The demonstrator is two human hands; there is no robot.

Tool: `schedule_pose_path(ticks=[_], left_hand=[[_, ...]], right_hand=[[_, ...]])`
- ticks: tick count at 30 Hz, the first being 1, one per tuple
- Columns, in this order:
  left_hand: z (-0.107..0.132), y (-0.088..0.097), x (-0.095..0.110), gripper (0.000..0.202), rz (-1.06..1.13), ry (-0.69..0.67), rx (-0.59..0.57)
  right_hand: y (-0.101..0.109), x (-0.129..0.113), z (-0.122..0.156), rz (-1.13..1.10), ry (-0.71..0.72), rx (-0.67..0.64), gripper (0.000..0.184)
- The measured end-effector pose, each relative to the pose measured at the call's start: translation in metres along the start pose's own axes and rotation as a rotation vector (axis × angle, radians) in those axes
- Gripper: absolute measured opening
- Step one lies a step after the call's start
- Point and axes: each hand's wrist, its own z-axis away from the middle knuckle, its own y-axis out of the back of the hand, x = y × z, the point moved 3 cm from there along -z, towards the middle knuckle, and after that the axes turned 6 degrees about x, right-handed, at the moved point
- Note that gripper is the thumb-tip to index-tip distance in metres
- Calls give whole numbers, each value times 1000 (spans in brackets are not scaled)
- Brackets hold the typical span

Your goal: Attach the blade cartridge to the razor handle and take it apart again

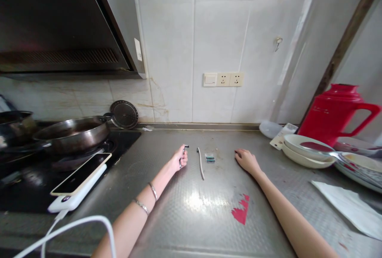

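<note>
My left hand [180, 157] is closed around a small, slim black and silver object [186, 146]. Its dark end sticks out above my fingers, and its kind is too small to make out. Just right of that hand, a thin whitish stick or tube [201, 164] with a dark tip lies lengthwise on the metal counter [167, 218]. Beside it is a small clear piece with dark teal strips [210, 158]. My right hand [247, 160] rests palm down on the counter, fingers loosely extended, apart from these small things. A dark spot shows by its fingertips.
On the left, a phone [82, 173] lies on a white power bank [78, 194] with a cable, near a steel pan [73, 132]. At right stand a red jug [331, 112], stacked bowls [307, 158] and a white sheet [349, 206]. A red patch [241, 211] marks the counter.
</note>
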Motion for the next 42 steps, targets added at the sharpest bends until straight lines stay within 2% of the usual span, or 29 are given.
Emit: schedule_pose_path(ticks=[7,14,26,30,32,34,39,42], left_hand=[[7,-16,9,45,-83,-267,-107],[9,-22,10,46,-156,-318,-102],[12,-23,10,50,-149,-400,-136],[11,-22,8,51,-151,-428,-152],[10,-22,7,53,-153,-434,-150],[9,-21,5,53,-155,-438,-135],[9,-21,1,53,-185,-467,-102],[11,-23,-2,52,-216,-477,-91]], right_hand=[[-1,3,-1,-18,-3,-3,39],[-2,4,-2,-10,12,6,39],[-5,8,-1,-92,12,70,37],[7,3,-5,-246,29,217,36],[18,-11,-10,-388,45,304,35],[30,-34,-16,-571,35,315,34],[47,-117,-25,-1022,51,-5,32],[47,-153,-23,-1196,-74,-222,37]])
